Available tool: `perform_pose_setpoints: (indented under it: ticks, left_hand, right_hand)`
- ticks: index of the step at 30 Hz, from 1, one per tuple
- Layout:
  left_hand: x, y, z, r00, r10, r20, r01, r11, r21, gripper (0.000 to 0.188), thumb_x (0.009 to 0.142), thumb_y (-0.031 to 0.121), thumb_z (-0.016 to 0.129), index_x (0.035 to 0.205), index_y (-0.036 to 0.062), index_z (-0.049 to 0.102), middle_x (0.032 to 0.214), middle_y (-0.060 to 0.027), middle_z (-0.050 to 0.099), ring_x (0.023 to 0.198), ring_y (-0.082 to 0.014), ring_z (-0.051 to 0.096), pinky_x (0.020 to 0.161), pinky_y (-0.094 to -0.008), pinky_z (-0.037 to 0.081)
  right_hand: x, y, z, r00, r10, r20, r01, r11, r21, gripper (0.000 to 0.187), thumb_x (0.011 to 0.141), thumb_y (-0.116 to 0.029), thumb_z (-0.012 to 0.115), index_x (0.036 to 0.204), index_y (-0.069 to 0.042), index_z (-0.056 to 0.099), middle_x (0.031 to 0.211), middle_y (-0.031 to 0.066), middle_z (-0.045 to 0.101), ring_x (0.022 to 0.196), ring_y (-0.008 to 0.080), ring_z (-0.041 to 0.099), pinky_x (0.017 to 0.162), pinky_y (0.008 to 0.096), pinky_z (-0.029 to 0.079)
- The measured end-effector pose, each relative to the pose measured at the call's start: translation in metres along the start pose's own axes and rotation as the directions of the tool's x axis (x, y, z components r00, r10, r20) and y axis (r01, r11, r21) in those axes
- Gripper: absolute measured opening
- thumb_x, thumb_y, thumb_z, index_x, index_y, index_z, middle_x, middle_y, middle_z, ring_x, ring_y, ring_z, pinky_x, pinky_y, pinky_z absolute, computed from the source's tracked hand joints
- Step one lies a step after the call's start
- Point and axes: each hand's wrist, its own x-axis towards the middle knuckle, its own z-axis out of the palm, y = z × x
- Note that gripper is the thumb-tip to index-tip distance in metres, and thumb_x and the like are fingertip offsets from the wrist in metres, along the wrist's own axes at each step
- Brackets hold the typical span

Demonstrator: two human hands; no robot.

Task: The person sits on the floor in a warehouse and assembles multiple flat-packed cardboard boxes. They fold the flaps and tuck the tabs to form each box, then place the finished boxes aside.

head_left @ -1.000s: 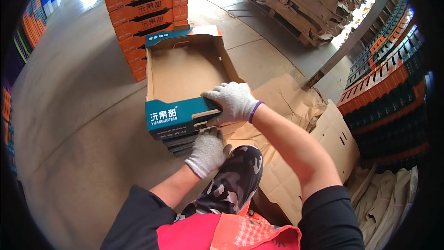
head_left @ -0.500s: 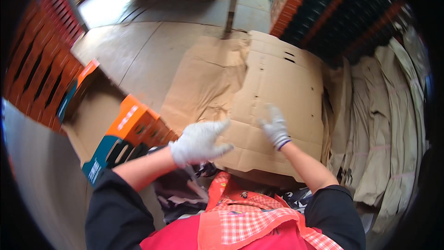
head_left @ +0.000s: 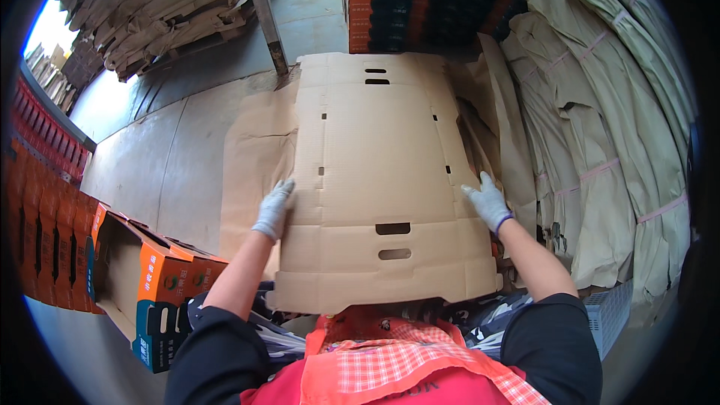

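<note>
Open orange-and-teal carton (head_left: 142, 285) sits on the floor far left. Left hand (head_left: 274, 208), white-gloved, fingers pinching the left edge of a big flat brown cardboard box blank (head_left: 382, 180) held over the lap; right hand (head_left: 487, 201) pinches the right edge.

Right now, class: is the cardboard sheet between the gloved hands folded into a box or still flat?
Flat. The cardboard sheet lies spread, slots showing, left hand and right hand gripping its side edges.

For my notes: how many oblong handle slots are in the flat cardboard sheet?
4: two near the far edge, two near the person of the cardboard sheet.
</note>
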Motion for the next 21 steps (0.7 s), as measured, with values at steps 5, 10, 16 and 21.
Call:
perform_pose_setpoints:
  ticks: [5, 10, 16, 21]
  left_hand:
    - [-0.009, 0.023, -0.033, 0.958, -0.093, 0.27, 0.109, 0.993, -0.045, 0.039, 0.089, 0.022, 0.067, 0.121, 0.0008, 0.062, 0.115, -0.0113, 0.066, 0.102, -0.0205, 0.064, 0.095, -0.0323, 0.05]
    - [-0.039, -0.003, 0.031, 0.998, 0.024, 0.049, -0.029, 0.994, 0.106, 0.075, 0.089, 0.016, 0.061, 0.151, -0.0017, 0.022, 0.152, -0.0145, 0.034, 0.134, -0.026, 0.041, 0.111, -0.0361, 0.035]
    - [-0.037, -0.074, 0.138, 0.906, 0.423, -0.019, -0.196, 0.458, 0.867, 0.073, 0.093, 0.031, 0.053, 0.15, -0.0024, 0.022, 0.156, -0.0228, 0.024, 0.145, -0.0367, 0.021, 0.118, -0.0499, 0.013]
    - [-0.04, -0.029, 0.0, 0.728, 0.646, 0.229, -0.648, 0.54, 0.537, 0.055, 0.086, 0.019, 0.064, 0.138, 0.0076, 0.051, 0.142, -0.0155, 0.048, 0.127, -0.0309, 0.048, 0.106, -0.0407, 0.039]
  right_hand:
    - [-0.002, 0.018, -0.039, 0.792, 0.078, 0.606, -0.521, 0.604, 0.603, 0.047, 0.087, -0.024, 0.069, 0.125, 0.0, 0.057, 0.113, 0.0138, 0.067, 0.096, 0.0233, 0.066, 0.087, 0.0358, 0.054]
    - [-0.021, 0.009, 0.027, 0.991, -0.096, 0.095, 0.046, 0.901, 0.432, 0.059, 0.079, -0.005, 0.063, 0.135, 0.004, 0.047, 0.123, 0.0188, 0.062, 0.113, 0.0261, 0.061, 0.097, 0.0374, 0.049]
    - [-0.058, -0.035, 0.132, 0.896, -0.439, -0.067, 0.381, 0.837, -0.394, 0.079, 0.081, -0.022, 0.067, 0.148, -0.003, 0.031, 0.156, 0.0279, 0.014, 0.146, 0.037, 0.017, 0.12, 0.0397, 0.013]
    - [-0.031, -0.007, 0.005, 0.474, -0.845, -0.248, 0.821, 0.526, -0.221, 0.052, 0.083, -0.008, 0.056, 0.135, -0.01, 0.054, 0.146, 0.0146, 0.044, 0.136, 0.0341, 0.04, 0.113, 0.0528, 0.025]
